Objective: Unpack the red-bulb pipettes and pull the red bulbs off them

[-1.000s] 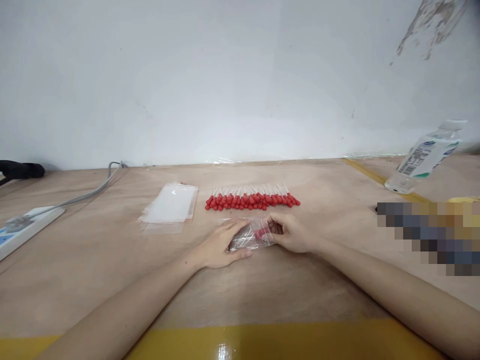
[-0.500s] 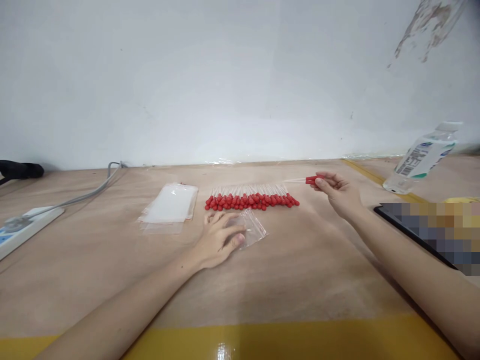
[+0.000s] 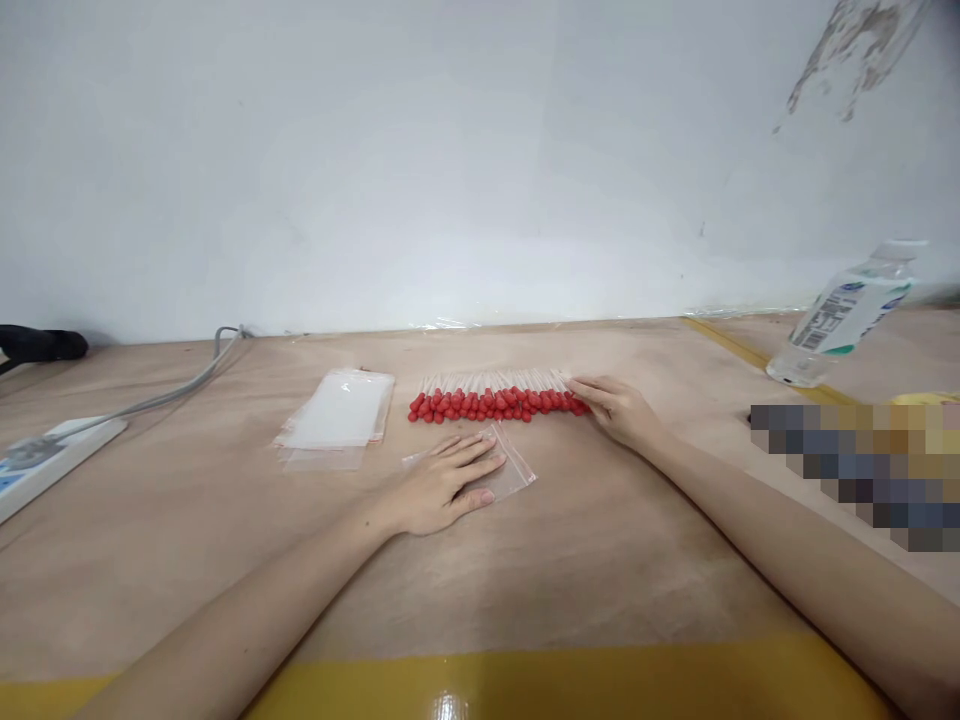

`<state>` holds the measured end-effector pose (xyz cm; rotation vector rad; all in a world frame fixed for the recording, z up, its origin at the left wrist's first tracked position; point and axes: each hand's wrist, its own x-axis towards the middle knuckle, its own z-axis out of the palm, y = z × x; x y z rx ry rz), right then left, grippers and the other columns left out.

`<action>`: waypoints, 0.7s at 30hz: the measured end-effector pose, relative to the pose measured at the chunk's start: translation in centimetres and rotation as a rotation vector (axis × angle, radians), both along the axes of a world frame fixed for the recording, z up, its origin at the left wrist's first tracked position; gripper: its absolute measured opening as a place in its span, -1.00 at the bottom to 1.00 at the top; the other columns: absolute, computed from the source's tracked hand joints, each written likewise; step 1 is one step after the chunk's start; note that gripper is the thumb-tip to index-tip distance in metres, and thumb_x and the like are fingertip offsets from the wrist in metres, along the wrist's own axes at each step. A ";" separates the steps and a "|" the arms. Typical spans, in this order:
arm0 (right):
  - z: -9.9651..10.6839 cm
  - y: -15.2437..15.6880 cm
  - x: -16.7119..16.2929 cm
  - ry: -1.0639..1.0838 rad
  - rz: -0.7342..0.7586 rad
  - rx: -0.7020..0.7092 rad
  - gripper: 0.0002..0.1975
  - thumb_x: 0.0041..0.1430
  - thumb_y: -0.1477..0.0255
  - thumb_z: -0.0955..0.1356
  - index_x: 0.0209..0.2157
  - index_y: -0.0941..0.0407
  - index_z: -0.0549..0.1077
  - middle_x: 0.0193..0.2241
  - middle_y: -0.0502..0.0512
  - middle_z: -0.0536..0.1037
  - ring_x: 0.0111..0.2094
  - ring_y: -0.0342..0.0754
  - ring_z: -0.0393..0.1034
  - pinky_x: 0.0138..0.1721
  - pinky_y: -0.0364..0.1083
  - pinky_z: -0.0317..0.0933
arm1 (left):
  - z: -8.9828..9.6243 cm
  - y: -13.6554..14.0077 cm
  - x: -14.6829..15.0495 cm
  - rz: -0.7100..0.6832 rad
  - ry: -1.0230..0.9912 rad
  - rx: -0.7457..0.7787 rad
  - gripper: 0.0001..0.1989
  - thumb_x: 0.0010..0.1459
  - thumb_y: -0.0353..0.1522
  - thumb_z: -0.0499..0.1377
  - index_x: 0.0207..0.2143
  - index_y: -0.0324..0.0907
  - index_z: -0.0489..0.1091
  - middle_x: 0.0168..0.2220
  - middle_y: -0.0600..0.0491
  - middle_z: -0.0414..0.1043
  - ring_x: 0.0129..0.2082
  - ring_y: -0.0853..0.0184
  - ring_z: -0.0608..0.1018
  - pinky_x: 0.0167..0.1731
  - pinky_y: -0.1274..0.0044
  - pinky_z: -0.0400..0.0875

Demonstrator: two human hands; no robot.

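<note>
A row of white sticks with rounded red tips [image 3: 487,402] lies on the table, red ends toward me. My left hand [image 3: 442,487] rests flat, fingers spread, on a clear zip bag [image 3: 517,478] in front of the row. At the row's right end is my right hand [image 3: 619,408], its fingers close together and closed on red-tipped sticks there. How many sticks it grips is hidden. Left of the row sits a fanned stack of clear and white bags [image 3: 341,410].
A power strip [image 3: 82,455] with a grey cable [image 3: 172,385] lies at the left, near a black object [image 3: 45,343]. On the right are a tilted-looking plastic bottle [image 3: 844,315] and a blurred-out item [image 3: 862,460]. Yellow tape [image 3: 562,670] runs along the front edge.
My right hand has moved left and down from beside the row to its right end, where the sticks it held no longer show separately. My left hand has flattened on the bag.
</note>
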<state>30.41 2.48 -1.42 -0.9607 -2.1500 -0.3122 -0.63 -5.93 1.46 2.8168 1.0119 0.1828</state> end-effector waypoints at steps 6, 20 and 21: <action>-0.1 -0.7 -0.2 0.080 -0.041 -0.144 -0.60 0.19 0.31 0.18 0.06 0.07 0.24 -0.12 0.13 0.44 -0.11 0.00 0.32 -0.08 0.03 0.24 | -0.1 0.0 0.0 0.009 0.039 0.007 -0.49 0.22 -0.11 -0.20 0.19 0.02 -0.14 0.24 0.08 -0.20 0.23 0.30 -0.10 0.18 0.28 -0.26; 0.9 -5.4 -3.9 0.090 0.254 -0.122 -0.71 0.14 0.33 0.23 -0.09 0.05 0.36 -0.16 0.16 0.43 -0.10 -0.01 0.29 -0.08 0.05 0.21 | 0.2 0.3 -0.3 0.198 -0.506 -0.241 -0.60 0.24 -0.19 -0.18 -0.12 -0.08 0.39 0.02 0.04 0.30 0.05 0.30 0.31 0.07 0.35 0.15; 1.1 -6.2 -4.6 0.007 0.331 -0.158 -0.67 0.13 0.30 0.24 -0.06 0.05 0.34 -0.10 0.16 0.41 -0.05 0.01 0.26 -0.05 0.06 0.18 | 0.1 0.5 -0.3 0.220 -0.577 -0.255 -0.60 0.23 -0.20 -0.17 -0.19 -0.10 0.42 -0.04 0.03 0.35 0.00 0.30 0.36 0.03 0.36 0.20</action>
